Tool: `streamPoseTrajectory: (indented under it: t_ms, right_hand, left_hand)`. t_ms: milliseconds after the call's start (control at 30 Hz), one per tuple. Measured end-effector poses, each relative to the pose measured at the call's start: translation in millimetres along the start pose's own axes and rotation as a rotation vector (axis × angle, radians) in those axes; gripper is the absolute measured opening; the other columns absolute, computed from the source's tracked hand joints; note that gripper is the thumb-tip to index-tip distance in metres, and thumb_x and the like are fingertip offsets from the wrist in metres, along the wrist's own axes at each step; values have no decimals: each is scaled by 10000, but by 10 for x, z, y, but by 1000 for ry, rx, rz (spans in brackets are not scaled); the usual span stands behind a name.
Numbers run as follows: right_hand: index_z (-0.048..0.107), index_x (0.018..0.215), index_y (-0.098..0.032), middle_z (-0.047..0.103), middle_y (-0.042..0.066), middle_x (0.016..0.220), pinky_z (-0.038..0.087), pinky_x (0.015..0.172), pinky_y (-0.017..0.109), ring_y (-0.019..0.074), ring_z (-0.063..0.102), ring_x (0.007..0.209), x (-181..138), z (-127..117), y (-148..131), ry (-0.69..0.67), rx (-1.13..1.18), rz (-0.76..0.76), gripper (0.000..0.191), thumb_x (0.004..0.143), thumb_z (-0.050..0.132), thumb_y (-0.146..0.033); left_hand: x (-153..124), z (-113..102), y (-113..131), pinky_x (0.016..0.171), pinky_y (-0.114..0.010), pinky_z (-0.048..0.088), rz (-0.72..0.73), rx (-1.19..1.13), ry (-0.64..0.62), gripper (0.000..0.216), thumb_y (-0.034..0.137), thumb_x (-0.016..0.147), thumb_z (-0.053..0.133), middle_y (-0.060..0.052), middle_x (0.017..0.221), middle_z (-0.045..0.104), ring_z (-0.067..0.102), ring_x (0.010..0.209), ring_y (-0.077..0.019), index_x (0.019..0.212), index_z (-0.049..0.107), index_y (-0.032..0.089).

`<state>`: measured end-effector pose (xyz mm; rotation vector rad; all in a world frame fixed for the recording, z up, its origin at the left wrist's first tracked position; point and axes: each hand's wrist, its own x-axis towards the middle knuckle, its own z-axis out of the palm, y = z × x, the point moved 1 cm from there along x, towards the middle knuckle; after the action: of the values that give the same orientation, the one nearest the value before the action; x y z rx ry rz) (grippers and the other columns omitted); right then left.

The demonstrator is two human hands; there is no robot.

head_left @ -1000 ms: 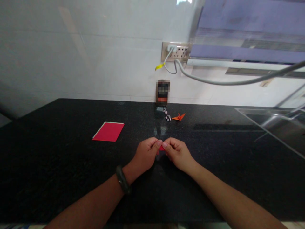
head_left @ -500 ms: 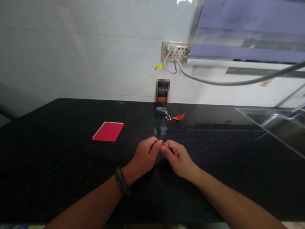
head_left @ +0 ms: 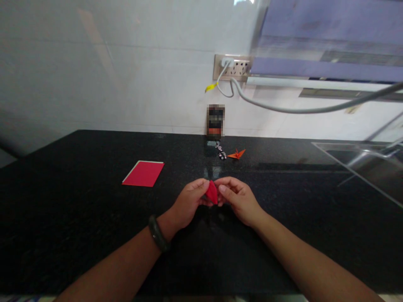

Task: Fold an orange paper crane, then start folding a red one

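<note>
A small piece of folded red paper (head_left: 212, 193) is held just above the black countertop, between my two hands. My left hand (head_left: 191, 199) pinches its left side, thumb on top. On the other side, my right hand (head_left: 238, 199) has thumb and fingers curled closely at the paper's right edge; how firmly it grips is hard to see. To the left lies a stack of red square paper sheets (head_left: 143, 173) with a white edge showing. Beyond my hands sits an orange paper crane (head_left: 237, 154).
A phone-like object with a blurred screen (head_left: 215, 121) leans upright against the wall, a patterned strap (head_left: 221, 153) trailing from it. A sink (head_left: 355, 161) is set into the countertop (head_left: 94, 235) at right. A grey cable (head_left: 283, 108) runs from the wall socket (head_left: 233, 68).
My hands have drawn slightly apart and the fingers have shifted, so more of the folded red paper shows between them. The paper stack and crane have stayed put.
</note>
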<state>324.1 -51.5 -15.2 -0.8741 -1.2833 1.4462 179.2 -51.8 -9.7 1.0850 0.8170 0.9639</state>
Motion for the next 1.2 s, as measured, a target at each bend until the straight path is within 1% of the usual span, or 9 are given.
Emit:
streamPoseTrajectory:
  t_ms: [100, 200, 367, 500, 633, 733, 933, 1100, 1200]
  right_hand:
    - [599, 845, -167, 603, -17, 621, 459, 488, 215, 81, 544, 498, 2, -3, 28, -40, 74, 48, 242, 677, 671, -327]
    - [589, 857, -170, 613, -13, 653, 466, 494, 213, 84, 564, 517, 4, -9, 47, -82, 115, 75, 231, 680, 675, -290]
    - [574, 939, -189, 609, -16, 702, 470, 516, 208, 83, 579, 560, 6, -16, 43, -129, 143, 52, 250, 709, 653, -246]
    - [584, 919, -183, 602, -14, 689, 480, 529, 218, 96, 590, 589, 1, -16, 38, -143, 120, 61, 212, 729, 635, -261]
    - [581, 928, -185, 603, -12, 710, 481, 537, 218, 95, 593, 600, 2, -29, 49, -173, 138, 54, 209, 733, 635, -240]
    - [580, 927, -182, 608, -8, 724, 482, 533, 212, 92, 592, 599, 8, -40, 61, -171, 141, 51, 211, 729, 640, -226]
    - [584, 911, -177, 604, -6, 729, 475, 515, 196, 84, 584, 583, 13, -46, 61, -154, 134, 54, 203, 719, 642, -207]
    - [591, 890, -178, 597, -12, 734, 477, 521, 195, 79, 574, 585, 16, -51, 61, -158, 143, 41, 204, 695, 641, -148]
    - [590, 892, -178, 598, -10, 737, 479, 530, 201, 81, 574, 592, 14, -56, 54, -160, 142, 49, 204, 696, 638, -148]
  left_hand:
    - [-6, 4, -3, 563, -229, 422, -9, -3, -42, 284, 400, 796, 459, -7, 633, 573, 544, 586, -114, 680, 546, 155]
    - [-12, 13, 3, 563, -226, 412, -12, -24, -54, 276, 380, 801, 462, 4, 611, 571, 539, 563, -104, 660, 543, 158]
    - [-7, 18, 8, 553, -224, 391, -13, -15, -53, 263, 357, 798, 474, 8, 567, 557, 518, 536, -99, 644, 539, 153]
    - [-1, 13, 3, 527, -211, 368, -2, -5, -46, 259, 343, 789, 494, 13, 538, 549, 495, 513, -89, 622, 538, 150]
    - [-2, 14, -4, 534, -216, 379, -23, -43, -61, 261, 351, 792, 488, 10, 556, 544, 492, 517, -90, 636, 541, 148]
    - [-3, 17, -1, 535, -214, 378, -19, -28, -62, 279, 361, 790, 487, 13, 549, 533, 485, 514, -87, 619, 530, 144]
    - [-5, 29, 28, 524, -206, 355, -6, 80, -24, 279, 359, 779, 496, 21, 524, 541, 461, 494, -80, 610, 531, 140]
    - [-6, 32, 20, 549, -227, 373, -19, 61, -50, 286, 370, 784, 480, 8, 553, 564, 510, 534, -106, 616, 536, 146]
    - [-3, 26, 8, 542, -221, 369, -14, 54, -59, 291, 365, 795, 465, 8, 551, 564, 503, 528, -102, 618, 540, 146]
